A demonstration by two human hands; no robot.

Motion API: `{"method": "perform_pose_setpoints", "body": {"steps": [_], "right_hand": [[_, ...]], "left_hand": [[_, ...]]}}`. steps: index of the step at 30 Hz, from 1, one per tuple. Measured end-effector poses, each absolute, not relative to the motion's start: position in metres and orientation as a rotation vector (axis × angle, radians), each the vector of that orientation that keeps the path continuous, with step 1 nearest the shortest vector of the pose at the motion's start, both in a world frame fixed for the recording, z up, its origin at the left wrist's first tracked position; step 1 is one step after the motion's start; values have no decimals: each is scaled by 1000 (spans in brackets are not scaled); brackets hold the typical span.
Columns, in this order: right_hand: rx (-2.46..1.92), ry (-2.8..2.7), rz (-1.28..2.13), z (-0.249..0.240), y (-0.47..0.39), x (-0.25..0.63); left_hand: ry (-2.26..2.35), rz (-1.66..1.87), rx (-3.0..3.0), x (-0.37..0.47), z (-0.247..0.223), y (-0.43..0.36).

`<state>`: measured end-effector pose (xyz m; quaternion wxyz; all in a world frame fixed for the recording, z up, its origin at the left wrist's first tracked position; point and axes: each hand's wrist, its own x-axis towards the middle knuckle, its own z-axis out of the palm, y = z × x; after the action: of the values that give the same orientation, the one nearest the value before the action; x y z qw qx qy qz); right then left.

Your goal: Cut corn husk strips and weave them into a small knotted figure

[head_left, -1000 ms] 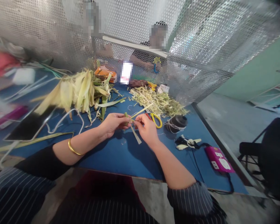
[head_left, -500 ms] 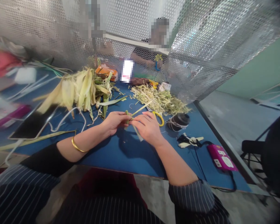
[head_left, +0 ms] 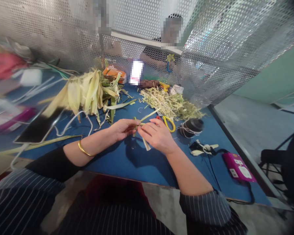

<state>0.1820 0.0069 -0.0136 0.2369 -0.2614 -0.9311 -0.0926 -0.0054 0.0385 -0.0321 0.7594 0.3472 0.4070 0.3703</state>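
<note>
Over the blue bench [head_left: 127, 163], the left hand [head_left: 122, 129] and the right hand [head_left: 158, 135] meet at a bundle of narrow leaf strips [head_left: 142, 123], both sets of fingers pinched on it just above the bench top. One pale strip sticks up and to the right from the pinch, another hangs down below the right hand. A gold bangle [head_left: 84, 150] sits on the left wrist. Just beyond the right hand lie yellow-handled scissors [head_left: 169, 122], and beside them a dark spool of twine [head_left: 192, 125]. A heap of corn husks [head_left: 85, 93] lies to the left, a pile of shredded trimmings [head_left: 172, 104] farther back. A pink device [head_left: 238, 166] with a black cable rests near the right edge.
</note>
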Motion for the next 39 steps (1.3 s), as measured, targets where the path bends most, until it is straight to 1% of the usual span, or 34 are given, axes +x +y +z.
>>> {"method": "perform_pose_setpoints", "body": {"steps": [4, 7, 11, 14, 16, 18, 22, 29, 31, 34, 36, 39], "right_hand": [[-698, -2553, -284, -16, 6, 179], [-792, -2353, -213, -20, 7, 176], [-976, -2048, 70, -24, 10, 173], [-1067, -1947, 322, -28, 14, 174], [-1143, -1915, 423, -31, 16, 175], [-1232, -1913, 401, -32, 16, 176], [-1391, -1960, 245, -29, 15, 176], [-1601, -1971, 239, -16, 11, 177], [-1582, -2037, 241, -9, 11, 186], [-1393, -2278, 202, 6, 10, 202], [-1265, -2344, 380, 15, 8, 210], [-1054, -2277, 971, 25, 2, 216]], "left_hand": [[860, 771, 675, -4, -30, 38], [917, 820, 788, -3, -25, 33], [1014, 884, 1179, 0, -21, 24], [981, 821, 1289, 1, -22, 21], [945, 792, 1293, 1, -24, 21], [917, 764, 1261, 0, -23, 22], [883, 717, 1165, 1, -20, 20], [1075, 897, 1269, 10, -19, 14], [1047, 956, 1264, 8, -22, 19], [1033, 983, 1253, 2, -26, 28], [1045, 984, 1251, 0, -27, 32], [1036, 984, 1287, -1, -27, 32]]}}
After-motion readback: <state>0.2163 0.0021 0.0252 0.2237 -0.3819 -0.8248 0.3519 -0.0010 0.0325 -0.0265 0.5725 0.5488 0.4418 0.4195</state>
